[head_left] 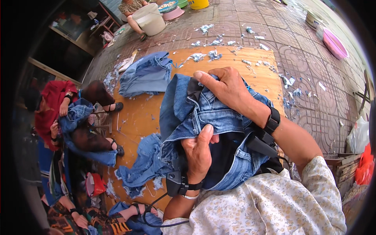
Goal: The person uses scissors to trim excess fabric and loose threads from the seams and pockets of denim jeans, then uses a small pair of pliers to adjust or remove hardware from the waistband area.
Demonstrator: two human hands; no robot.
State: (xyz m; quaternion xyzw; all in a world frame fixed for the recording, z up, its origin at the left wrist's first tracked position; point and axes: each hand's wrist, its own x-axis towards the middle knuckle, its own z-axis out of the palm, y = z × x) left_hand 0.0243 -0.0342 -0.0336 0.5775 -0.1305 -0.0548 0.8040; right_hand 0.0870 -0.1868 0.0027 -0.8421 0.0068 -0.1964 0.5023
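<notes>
A pair of blue jeans (219, 121) is bunched up in front of my body, over the near right part of the wooden board. My left hand (199, 150) reaches into the waist opening and pinches the waistband between thumb and fingers. On the far side of the jeans my right hand (225, 84) is closed on the denim, its thumb lying along a dark patch of cloth. My right fingers are partly hidden behind the fabric. Black lining shows inside the jeans.
Folded jeans (145, 74) and crumpled denim (145, 160) lie on the wooden board (254, 56). Fabric scraps (214, 55) are scattered about. A person in red (58, 102) at left handles jeans; others sit nearby. A white bucket (149, 19) and a pink basin (335, 44) stand beyond.
</notes>
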